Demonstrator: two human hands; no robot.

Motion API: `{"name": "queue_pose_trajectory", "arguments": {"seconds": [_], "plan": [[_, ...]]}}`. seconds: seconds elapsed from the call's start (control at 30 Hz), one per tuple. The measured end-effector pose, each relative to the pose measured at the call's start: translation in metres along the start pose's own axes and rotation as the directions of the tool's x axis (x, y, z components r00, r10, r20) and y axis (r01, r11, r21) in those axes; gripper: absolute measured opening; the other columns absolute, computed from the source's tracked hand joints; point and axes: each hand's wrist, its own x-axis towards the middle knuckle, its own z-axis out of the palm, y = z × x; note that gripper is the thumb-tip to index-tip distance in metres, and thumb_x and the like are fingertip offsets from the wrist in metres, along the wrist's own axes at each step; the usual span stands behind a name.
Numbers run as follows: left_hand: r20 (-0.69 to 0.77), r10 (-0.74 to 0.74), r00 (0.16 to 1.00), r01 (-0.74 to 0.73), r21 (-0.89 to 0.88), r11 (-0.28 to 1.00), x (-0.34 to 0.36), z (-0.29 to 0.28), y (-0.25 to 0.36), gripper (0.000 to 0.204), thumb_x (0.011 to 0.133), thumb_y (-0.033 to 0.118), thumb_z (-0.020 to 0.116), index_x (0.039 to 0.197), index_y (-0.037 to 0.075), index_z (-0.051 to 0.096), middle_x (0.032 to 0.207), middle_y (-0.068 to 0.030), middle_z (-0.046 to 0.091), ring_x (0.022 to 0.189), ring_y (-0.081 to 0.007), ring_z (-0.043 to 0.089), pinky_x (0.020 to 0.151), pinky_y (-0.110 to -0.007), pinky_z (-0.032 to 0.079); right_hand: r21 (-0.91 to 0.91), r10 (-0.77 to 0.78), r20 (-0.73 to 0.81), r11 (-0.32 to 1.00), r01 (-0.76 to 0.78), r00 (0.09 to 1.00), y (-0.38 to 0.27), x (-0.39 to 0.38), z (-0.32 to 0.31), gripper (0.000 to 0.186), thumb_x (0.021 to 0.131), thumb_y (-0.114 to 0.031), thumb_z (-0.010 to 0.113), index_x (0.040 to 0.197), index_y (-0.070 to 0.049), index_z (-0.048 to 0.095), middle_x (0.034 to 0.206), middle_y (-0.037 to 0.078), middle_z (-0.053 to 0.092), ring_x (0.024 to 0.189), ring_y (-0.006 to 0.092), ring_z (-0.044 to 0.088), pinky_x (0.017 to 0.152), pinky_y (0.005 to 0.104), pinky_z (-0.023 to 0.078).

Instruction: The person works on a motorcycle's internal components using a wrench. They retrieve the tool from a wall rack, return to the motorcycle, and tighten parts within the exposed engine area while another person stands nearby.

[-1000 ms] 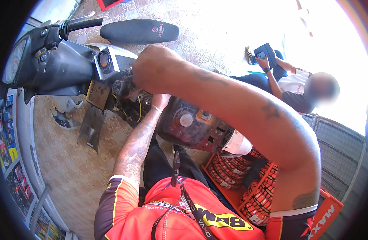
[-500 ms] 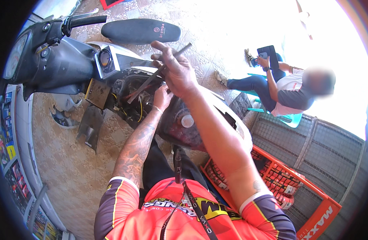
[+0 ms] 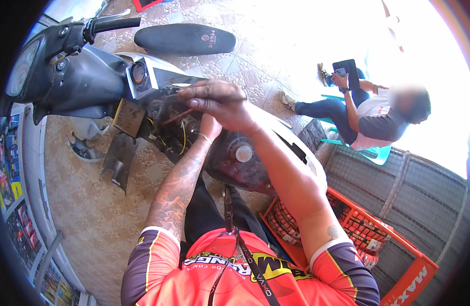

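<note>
A motor scooter [image 3: 77, 76] stands before me with its seat off and the bay under it laid bare. Over that bay is my right hand [image 3: 222, 102], its fingers closed around a thin metal rod [image 3: 176, 117] that slants down to the left into the opening. The rod's other end is hidden by the hand. My left hand [image 3: 210, 127] reaches into the bay just below the right one. Its fingers are hidden, so what they touch cannot be made out. Beside the hands are a yellow cable [image 3: 183, 137] and a tank with a round pale cap [image 3: 243, 153].
The removed black seat [image 3: 184, 39] lies on the tiled floor beyond the scooter. Loose body panels [image 3: 118, 160] lie at the left. A seated person [image 3: 373, 109] holds a phone and a tablet-like board at the right. An orange tire rack [image 3: 398, 250] stands lower right, near wire mesh panels.
My right hand has turned over and dropped lower toward the bay, and the rod's upper end has gone out of sight. The left hand stays in about the same place.
</note>
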Motion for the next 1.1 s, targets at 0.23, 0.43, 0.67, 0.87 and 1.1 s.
{"name": "queue_pose_trajectory", "arguments": {"seconds": [0.23, 0.43, 0.67, 0.87, 1.1], "plan": [[0.154, 0.141, 0.978, 0.179, -0.967, -0.182, 0.000, 0.005, -0.013, 0.036, 0.088, 0.016, 0.070, 0.120, 0.003, 0.059, 0.117, -0.0185, 0.064, 0.109, -0.0307, 0.062, 0.093, -0.040, 0.047, -0.742, -0.309, 0.461, 0.381, 0.552, 0.832, -0.011, 0.004, -0.003, 0.033, 0.082, -0.029, 0.061, 0.113, -0.021, 0.068, 0.106, -0.002, 0.066, 0.122, 0.0216, 0.057, 0.114, 0.0501, 0.031], [0.165, 0.116, 0.979, 0.191, -0.943, -0.273, -0.009, 0.000, -0.017, 0.026, 0.086, 0.013, 0.071, 0.110, 0.004, 0.066, 0.107, -0.0183, 0.068, 0.101, -0.0328, 0.065, 0.086, -0.040, 0.051, -0.912, 0.511, 0.093, -0.301, 0.279, 0.855, -0.057, 0.038, 0.044, 0.043, 0.088, -0.024, 0.054, 0.130, -0.014, 0.057, 0.093, 0.005, 0.066, 0.088, 0.0266, 0.062, 0.086, 0.0506, 0.045], [0.168, 0.193, 0.967, 0.218, -0.936, -0.277, -0.014, -0.004, -0.028, 0.019, 0.084, 0.011, 0.072, 0.102, 0.005, 0.071, 0.099, -0.0185, 0.070, 0.095, -0.0350, 0.068, 0.080, -0.041, 0.053, -0.886, 0.821, 0.410, 0.461, -0.039, 0.396, -0.034, 0.095, -0.001, 0.039, 0.094, -0.035, 0.047, 0.104, -0.012, 0.076, 0.111, 0.012, 0.071, 0.104, 0.0301, 0.065, 0.092, 0.0424, 0.048], [0.146, 0.138, 0.980, 0.182, -0.936, -0.301, -0.021, 0.016, -0.007, 0.015, 0.084, 0.010, 0.071, 0.097, 0.004, 0.069, 0.097, -0.0197, 0.070, 0.093, -0.0378, 0.067, 0.078, -0.045, 0.052, 0.099, 0.834, -0.099, 0.552, -0.828, 0.544, -0.007, 0.065, 0.011, 0.041, 0.097, -0.031, 0.047, 0.093, -0.002, 0.076, 0.107, 0.015, 0.070, 0.093, 0.0272, 0.065, 0.084, 0.0396, 0.049], [0.234, 0.178, 0.956, 0.294, -0.807, -0.513, -0.015, 0.019, 0.002, 0.022, 0.083, 0.012, 0.073, 0.102, 0.003, 0.069, 0.099, -0.0221, 0.069, 0.097, -0.0386, 0.066, 0.081, -0.045, 0.052, -0.379, -0.175, -0.749, 0.904, -0.197, 0.639, 0.012, 0.048, 0.023, 0.047, 0.082, -0.005, 0.052, 0.128, -0.003, 0.053, 0.136, 0.029, 0.043, 0.131, 0.0455, 0.041, 0.112, 0.0456, 0.033]]}}
